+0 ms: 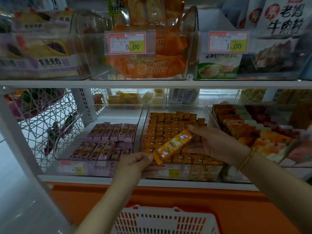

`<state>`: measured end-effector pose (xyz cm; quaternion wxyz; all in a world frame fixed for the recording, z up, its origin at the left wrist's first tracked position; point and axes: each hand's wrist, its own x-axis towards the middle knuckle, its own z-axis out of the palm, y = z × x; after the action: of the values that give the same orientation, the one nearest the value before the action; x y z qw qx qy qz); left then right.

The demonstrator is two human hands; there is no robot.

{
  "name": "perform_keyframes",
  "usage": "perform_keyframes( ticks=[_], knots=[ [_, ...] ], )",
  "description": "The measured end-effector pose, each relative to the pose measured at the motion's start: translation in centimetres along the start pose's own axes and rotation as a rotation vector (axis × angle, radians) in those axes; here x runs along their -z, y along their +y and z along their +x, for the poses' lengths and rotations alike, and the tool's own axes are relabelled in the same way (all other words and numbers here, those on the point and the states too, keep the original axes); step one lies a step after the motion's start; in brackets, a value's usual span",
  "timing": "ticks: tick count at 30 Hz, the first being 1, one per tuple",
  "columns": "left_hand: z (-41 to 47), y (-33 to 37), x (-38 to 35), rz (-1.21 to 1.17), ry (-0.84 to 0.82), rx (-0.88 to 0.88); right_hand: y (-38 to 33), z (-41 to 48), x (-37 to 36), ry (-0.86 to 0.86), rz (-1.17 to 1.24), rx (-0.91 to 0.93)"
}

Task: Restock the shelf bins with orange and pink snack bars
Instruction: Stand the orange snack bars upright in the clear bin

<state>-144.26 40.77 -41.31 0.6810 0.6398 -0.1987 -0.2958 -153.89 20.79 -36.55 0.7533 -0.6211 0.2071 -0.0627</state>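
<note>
Upper shelf [152,83] roofs both open bins (orange bin [211,171] packed, pink bin [118,117] roomier).

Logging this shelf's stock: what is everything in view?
snack bar: one, orange, held over middle bin
orange bars: many, orange, middle bin
pink bars: many, pink, left bin
mixed snacks: many, orange-red, right bin
price tags: four, red-yellow, bin fronts
basket: one, red-white, bottom
wire rack: one, white, far left
bracelet: one, gold, right wrist
left hand: one, pinching snack bar's lower end
right hand: one, gripping its upper end
</note>
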Motion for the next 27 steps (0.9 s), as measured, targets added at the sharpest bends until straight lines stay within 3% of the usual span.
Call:
perform_keyframes(
  ticks=[8, 12, 15, 21, 27],
  knots=[
    [0.2, -0.3, 0.0, 0.029, 0.017, -0.002, -0.1, 0.3, 0.7, -0.038, 0.110, -0.086],
    [0.1, -0.4, 0.0, 0.028, 0.019, 0.020, 0.3, 0.3, 0.5, -0.068, -0.045, -0.046],
    [0.1, -0.2, 0.0, -0.120, -0.005, 0.132, 0.5, 0.5, 0.6, -0.097, -0.086, -0.007],
    [-0.6, 0.8, 0.5, -0.629, -0.280, 0.464, 0.6, -0.1, 0.5, -0.254, -0.234, 0.192],
    [-0.7, 0.8, 0.7, -0.741, -0.496, 0.485, 1.3, 0.7, 0.1, -0.223, -0.200, 0.320]
  ],
)
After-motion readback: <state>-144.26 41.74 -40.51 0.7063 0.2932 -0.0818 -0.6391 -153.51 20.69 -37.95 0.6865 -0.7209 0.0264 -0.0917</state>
